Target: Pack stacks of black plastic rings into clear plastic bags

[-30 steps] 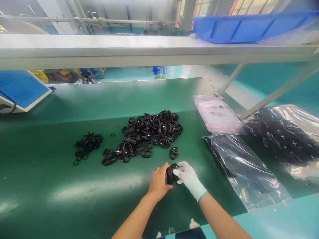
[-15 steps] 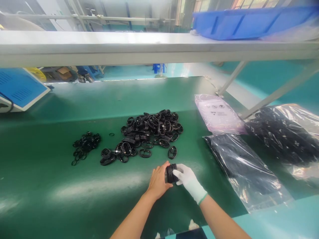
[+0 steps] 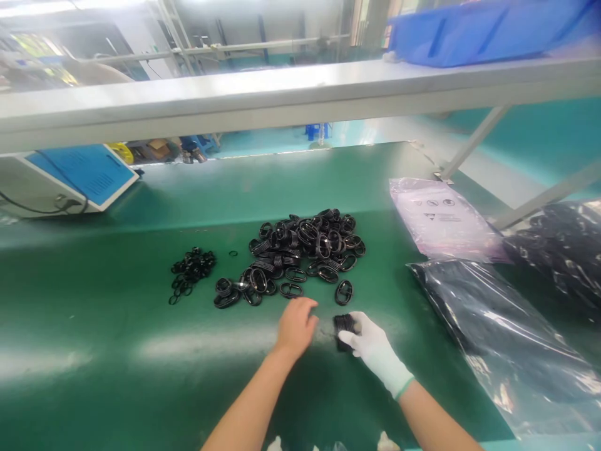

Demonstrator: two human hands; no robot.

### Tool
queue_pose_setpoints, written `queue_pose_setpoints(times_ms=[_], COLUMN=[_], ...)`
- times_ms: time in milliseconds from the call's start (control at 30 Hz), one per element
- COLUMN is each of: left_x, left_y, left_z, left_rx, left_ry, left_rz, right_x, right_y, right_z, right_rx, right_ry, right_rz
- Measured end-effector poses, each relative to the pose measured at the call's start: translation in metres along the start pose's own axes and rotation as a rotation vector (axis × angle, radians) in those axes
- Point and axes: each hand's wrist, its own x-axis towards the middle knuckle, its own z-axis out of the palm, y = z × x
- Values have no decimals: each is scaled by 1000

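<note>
My right hand [image 3: 373, 347], in a white glove, grips a stack of black rings [image 3: 344, 332] just above the green table [image 3: 235, 394]. Bare and apart from the stack, my left hand [image 3: 297, 326] has its fingers and thumb spread, with nothing between them. Beyond the hands lies a heap of black oval buckles [image 3: 305, 244], some of them bundled. One single buckle [image 3: 344, 292] rests nearer to my right hand. To the left is a smaller pile of thin black rings [image 3: 193, 266].
A pink-tinted plastic bag [image 3: 441, 219] and a clear bag with black contents [image 3: 498, 313] lie at the right. A white shelf [image 3: 282, 94] crosses above the table, bearing a blue bin [image 3: 483, 31]. A blue and grey machine [image 3: 79, 175] stands at the back left.
My left hand has let go of the stack and moved left of it, its fingers opening. The stack stays in my right hand. The view has shifted, so the table's objects appear further right.
</note>
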Motion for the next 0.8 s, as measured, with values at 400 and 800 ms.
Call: queue_pose_setpoints(times_ms=[400, 800], left_x=[-5, -11], left_y=[11, 17], left_z=[11, 47], left_rx=[-432, -835], left_ry=[-302, -365], left_rz=[-244, -364], right_x=[0, -5], right_y=[1, 0], right_z=[-1, -1], right_rx=[21, -90], right_ry=[-19, -10], right_rz=[-1, -66])
